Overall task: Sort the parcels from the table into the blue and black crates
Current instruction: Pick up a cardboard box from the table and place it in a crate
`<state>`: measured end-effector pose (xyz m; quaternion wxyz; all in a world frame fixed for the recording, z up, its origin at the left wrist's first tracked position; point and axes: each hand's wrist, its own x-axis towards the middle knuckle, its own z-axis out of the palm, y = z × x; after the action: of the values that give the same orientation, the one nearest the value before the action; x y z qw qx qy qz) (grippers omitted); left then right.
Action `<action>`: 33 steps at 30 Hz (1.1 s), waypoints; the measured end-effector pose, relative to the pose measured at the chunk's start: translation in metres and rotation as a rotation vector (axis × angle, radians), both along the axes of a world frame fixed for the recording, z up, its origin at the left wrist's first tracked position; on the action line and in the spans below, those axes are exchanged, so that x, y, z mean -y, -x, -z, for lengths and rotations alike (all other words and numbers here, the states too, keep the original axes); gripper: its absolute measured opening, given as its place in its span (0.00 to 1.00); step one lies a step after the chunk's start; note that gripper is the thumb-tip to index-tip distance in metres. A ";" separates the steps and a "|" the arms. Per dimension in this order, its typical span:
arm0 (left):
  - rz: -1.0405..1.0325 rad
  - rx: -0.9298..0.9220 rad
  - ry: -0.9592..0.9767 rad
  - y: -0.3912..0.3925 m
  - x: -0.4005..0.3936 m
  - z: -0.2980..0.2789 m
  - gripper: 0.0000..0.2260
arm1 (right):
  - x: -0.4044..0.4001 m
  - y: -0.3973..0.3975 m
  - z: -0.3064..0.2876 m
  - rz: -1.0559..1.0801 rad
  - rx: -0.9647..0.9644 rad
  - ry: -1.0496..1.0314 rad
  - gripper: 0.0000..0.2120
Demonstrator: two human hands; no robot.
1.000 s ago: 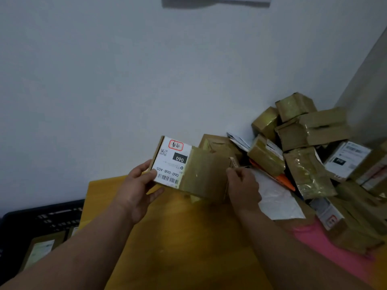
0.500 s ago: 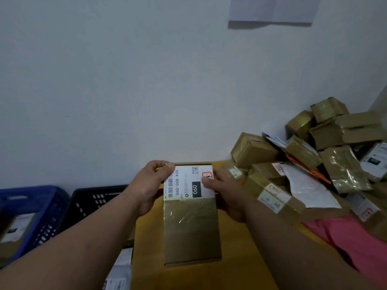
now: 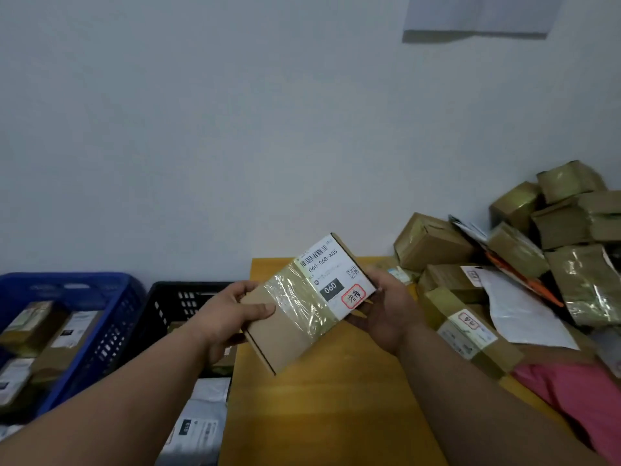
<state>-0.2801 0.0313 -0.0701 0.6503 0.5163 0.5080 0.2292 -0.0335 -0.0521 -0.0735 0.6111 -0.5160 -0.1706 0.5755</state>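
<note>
A flat brown cardboard parcel with a white label (image 3: 307, 302) is gripped at its two ends by the left hand (image 3: 228, 309) and right hand (image 3: 386, 309), raised right of the black slatted plastic crate (image 3: 174, 306). It is judged light and stiff; the glossy tape looks slippery, so bare cardboard edges are better held.

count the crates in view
2. The blue crate stands at far left beside the table; the black crate stands between them. More could lie outside the frame.
</note>
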 end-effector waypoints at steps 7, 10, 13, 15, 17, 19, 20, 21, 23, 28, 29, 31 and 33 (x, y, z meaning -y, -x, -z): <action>-0.200 0.074 -0.114 -0.021 0.007 0.005 0.19 | 0.018 -0.027 0.004 -0.020 0.162 -0.011 0.19; -0.247 0.099 -0.128 -0.028 0.011 0.009 0.25 | 0.025 -0.032 0.006 -0.033 0.180 -0.004 0.18; -0.313 0.103 -0.139 -0.030 0.013 0.013 0.28 | 0.030 -0.034 0.011 -0.083 0.183 0.013 0.11; -0.354 0.060 -0.155 -0.028 0.016 0.015 0.31 | 0.032 -0.032 0.015 -0.138 0.176 0.032 0.09; -0.389 0.036 -0.158 -0.022 0.019 0.017 0.30 | 0.032 -0.026 0.019 -0.185 0.172 0.047 0.04; -0.423 0.045 -0.160 -0.013 0.021 0.018 0.27 | 0.030 -0.016 0.020 -0.209 0.183 0.065 0.04; -0.440 0.053 -0.164 -0.006 0.022 0.018 0.25 | 0.028 -0.010 0.020 -0.222 0.192 0.069 0.05; -0.456 0.059 -0.173 0.002 0.022 0.018 0.23 | 0.025 -0.003 0.019 -0.237 0.199 0.067 0.07; -0.483 0.070 -0.188 0.022 0.021 0.018 0.21 | 0.017 0.014 0.017 -0.276 0.209 0.058 0.09; -0.519 0.073 -0.152 0.090 0.008 0.017 0.15 | -0.009 0.072 0.009 -0.373 0.246 0.055 0.12; -0.531 0.054 -0.148 0.106 0.005 0.018 0.14 | -0.014 0.087 0.008 -0.391 0.254 0.061 0.13; -0.560 0.025 -0.140 0.141 0.000 0.019 0.13 | -0.026 0.120 0.010 -0.434 0.264 0.086 0.17; -0.586 0.012 -0.135 0.179 -0.004 0.022 0.13 | -0.038 0.157 0.013 -0.497 0.267 0.110 0.19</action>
<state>-0.4588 0.0356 -0.0921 0.5237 0.3882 0.6152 0.4434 -0.1907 -0.0140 -0.0870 0.3947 -0.5618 -0.3393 0.6430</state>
